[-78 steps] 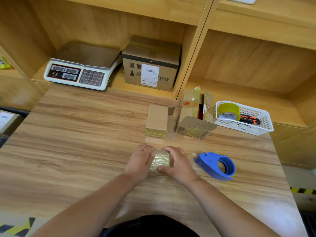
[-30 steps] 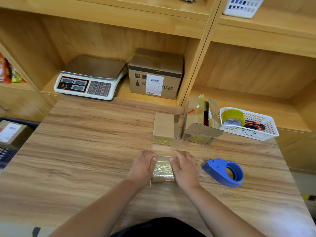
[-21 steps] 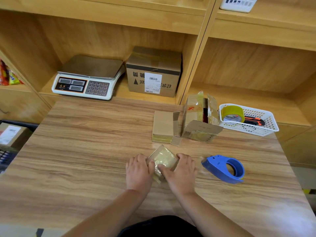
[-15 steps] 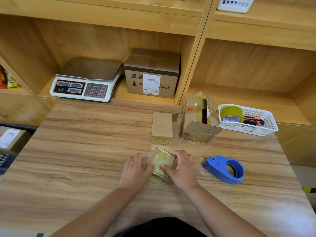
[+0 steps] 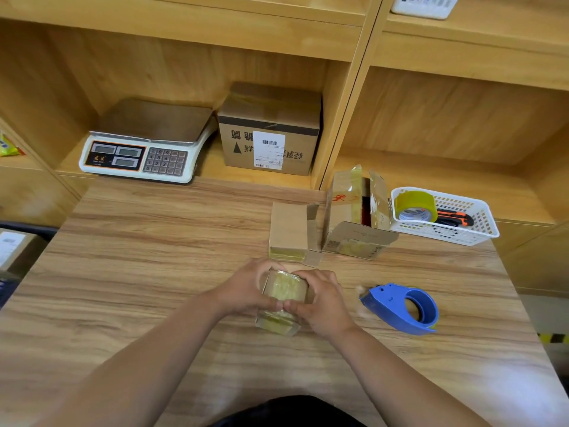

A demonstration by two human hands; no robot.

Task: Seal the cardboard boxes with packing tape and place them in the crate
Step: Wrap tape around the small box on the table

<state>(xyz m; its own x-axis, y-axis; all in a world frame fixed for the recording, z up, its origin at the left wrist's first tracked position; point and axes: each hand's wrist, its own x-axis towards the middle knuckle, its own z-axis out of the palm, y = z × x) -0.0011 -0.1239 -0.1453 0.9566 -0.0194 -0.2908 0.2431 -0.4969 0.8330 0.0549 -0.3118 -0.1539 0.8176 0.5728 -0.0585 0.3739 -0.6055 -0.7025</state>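
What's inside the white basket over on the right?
The white basket holds a roll of yellowish tape and an orange-and-black utility knife. Its near wall and the roll hide part of the floor.

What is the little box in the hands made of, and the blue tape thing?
Small box: brown cardboard, mostly covered in shiny yellowish tape that glints. Blue tape dispenser: probably hard plastic, smooth, evenly coloured, with a slight sheen.
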